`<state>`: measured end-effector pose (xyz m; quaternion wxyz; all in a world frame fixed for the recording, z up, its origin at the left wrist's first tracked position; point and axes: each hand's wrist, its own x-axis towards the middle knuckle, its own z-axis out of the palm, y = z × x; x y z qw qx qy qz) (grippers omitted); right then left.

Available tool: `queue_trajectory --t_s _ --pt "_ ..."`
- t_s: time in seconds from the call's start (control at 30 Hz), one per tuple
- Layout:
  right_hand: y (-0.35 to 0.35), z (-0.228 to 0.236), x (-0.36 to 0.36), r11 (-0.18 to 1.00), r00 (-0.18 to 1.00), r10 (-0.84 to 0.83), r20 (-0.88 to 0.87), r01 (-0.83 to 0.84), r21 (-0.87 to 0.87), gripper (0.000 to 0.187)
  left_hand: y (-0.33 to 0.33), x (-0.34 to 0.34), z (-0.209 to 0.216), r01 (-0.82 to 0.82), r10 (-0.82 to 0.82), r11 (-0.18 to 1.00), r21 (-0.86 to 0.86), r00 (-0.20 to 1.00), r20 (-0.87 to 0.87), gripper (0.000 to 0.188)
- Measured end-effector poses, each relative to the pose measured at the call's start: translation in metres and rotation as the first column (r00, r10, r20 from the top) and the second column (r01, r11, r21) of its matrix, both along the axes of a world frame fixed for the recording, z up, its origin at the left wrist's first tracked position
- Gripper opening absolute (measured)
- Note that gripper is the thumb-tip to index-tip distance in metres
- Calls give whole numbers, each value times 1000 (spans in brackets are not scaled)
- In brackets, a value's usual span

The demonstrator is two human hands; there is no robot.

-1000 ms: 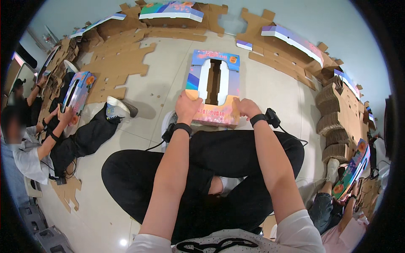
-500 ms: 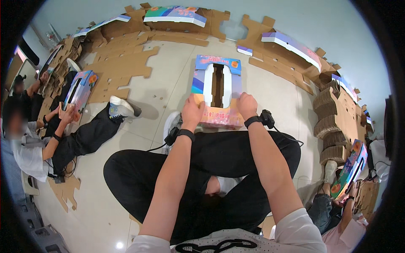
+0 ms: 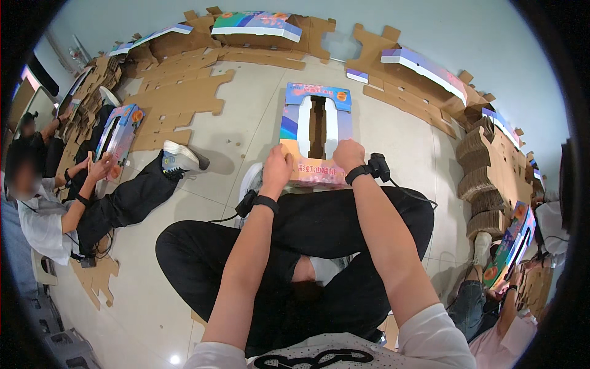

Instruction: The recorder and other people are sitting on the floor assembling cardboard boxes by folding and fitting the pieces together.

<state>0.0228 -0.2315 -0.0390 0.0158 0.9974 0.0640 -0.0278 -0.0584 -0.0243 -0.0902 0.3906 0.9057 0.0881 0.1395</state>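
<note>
A colourful printed cardboard box (image 3: 316, 169) lies on the floor just beyond my crossed legs. It has a long slot down its middle, with white flaps along both sides and bare brown inside. My left hand (image 3: 278, 167) grips the near left corner, fingers bent against the orange side. Curled into a fist, my right hand (image 3: 350, 155) bears on the near right part of the top, by the end of the slot. Its fingertips are hidden, and it covers part of the near panel.
Flat brown cardboard blanks (image 3: 178, 92) lie along the far left. Stacked blanks (image 3: 482, 178) rise at the right. Partly folded printed blanks (image 3: 424, 67) line the wall. A co-worker at left holds a similar box (image 3: 123, 132); another at lower right has one (image 3: 513, 243).
My right hand has shifted left, from the box's right edge onto its near top panel. My left hand has slid slightly left and nearer along the corner.
</note>
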Motion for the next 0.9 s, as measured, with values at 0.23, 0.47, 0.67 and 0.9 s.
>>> queue_trajectory --t_s 0.23,0.47,0.67,0.9 --pt "13 1 -10 990 979 -112 -168 124 63 54 -14 -10 -10 41 -93 942 334 986 141 38" --pt "15 -14 -4 987 963 -120 -240 142 74 85 -8 -9 -9 70 -77 997 41 978 196 34" --pt "26 -1 -16 993 969 -99 -226 112 45 85 -3 -12 -9 74 -65 997 -38 976 207 33" --pt "30 -5 -19 996 975 17 -223 4 92 84 -7 -14 -9 63 -70 997 35 970 235 39"
